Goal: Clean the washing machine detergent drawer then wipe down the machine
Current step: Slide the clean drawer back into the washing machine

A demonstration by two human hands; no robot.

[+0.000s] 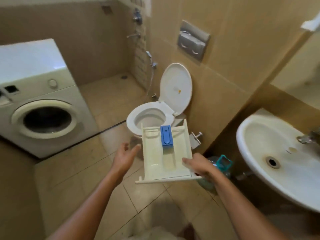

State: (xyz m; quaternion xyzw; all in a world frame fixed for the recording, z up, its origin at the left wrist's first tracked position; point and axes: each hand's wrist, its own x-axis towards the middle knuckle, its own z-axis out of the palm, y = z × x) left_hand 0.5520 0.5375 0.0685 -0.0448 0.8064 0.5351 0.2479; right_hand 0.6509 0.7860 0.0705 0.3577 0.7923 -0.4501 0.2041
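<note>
Detergent drawer (155, 153) already out, gripped at near right corner by right hand (199, 168); left hand (123, 156) open just left of drawer, not touching; washing machine (34, 75) well left of drawer; drawer cleaning, machine wipe-down judged outstanding.

Only the person's arms are in view. The left forearm (91, 196) and right forearm (242, 201) are uncovered from the bottom edge up to the wrists. The left hand (123, 157) and right hand (199, 166) are bare too. Between the arms, at the bottom edge, lies a pale blurred patch (152, 233); it may be clothing, but I cannot tell.
</note>
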